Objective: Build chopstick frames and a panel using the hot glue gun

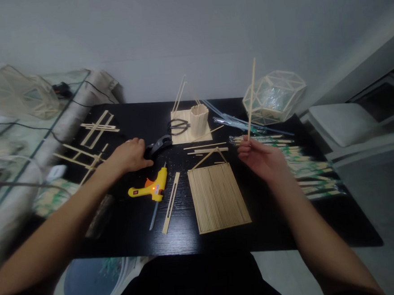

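My right hand [261, 157] is closed on the lower end of a thin wooden stick [252, 94] and holds it upright above the table's right side. My left hand [134, 155] is over the table on the left, thumb and fingers apart, beside a dark-handled cutting tool [160, 144]; whether it touches the tool I cannot tell. A yellow glue gun [152, 185] with a lit orange light lies just below that hand. Between my arms lies a flat panel of joined sticks [219, 200], with a small triangle of sticks [211, 157] at its far edge.
At the back, a stick-built cup [199, 120] and black scissors [178, 127] rest on a square base [183, 138]. Wrapped stick bundles [313, 171] and a faceted frame [274, 97] are on the right. Stick lattices [97, 129] lie left. A bucket [93, 285] stands below the front edge.
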### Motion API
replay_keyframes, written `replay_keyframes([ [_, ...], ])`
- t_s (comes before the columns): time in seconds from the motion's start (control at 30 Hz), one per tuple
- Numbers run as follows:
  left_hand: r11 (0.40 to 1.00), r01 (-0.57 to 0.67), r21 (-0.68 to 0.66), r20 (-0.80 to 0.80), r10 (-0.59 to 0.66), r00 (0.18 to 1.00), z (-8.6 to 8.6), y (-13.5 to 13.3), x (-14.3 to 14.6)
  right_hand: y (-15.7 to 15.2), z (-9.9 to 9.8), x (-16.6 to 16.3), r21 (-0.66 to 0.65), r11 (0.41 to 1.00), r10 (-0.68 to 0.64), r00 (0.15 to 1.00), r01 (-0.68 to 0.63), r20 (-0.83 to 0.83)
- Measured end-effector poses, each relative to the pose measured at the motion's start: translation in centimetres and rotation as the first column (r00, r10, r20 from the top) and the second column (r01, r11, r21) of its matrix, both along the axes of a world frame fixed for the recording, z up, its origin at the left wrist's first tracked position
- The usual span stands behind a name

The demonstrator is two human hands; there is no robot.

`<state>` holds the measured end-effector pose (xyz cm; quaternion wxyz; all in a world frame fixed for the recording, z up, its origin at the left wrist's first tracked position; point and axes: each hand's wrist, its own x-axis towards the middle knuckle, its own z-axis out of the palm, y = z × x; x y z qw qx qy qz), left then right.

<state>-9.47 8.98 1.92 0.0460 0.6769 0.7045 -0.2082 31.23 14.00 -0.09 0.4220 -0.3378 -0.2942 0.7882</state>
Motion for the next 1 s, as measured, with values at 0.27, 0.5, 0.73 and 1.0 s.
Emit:
replay_keyframes([
  [0.27,0.951,-0.210,0.225,0.221,0.161,0.962,0.4,-1.4,0.2,0.0,0.2,0.0,0.053,0.999,-0.004,0.999,0.002,0.034],
  [0.5,0.949,-0.256,0.182,0.536,0.123,0.835,2.0,-6.8,0.5,0.1,0.0,-0.1,0.043,0.999,-0.018,0.999,0.016,0.038],
  [0.73,0.986,0.004,0.164,0.638,-0.109,0.762,0.0,-12.6,-0.5,0.3,-0.3,0.1,0.110,0.994,-0.002,0.997,-0.007,0.083],
  [1.0,0.982,-0.157,0.104,0.617,0.059,0.785,-1.8,-13.2,-0.6,0.4,-0.4,0.1,0.078,0.997,-0.013,0.999,0.009,0.048],
])
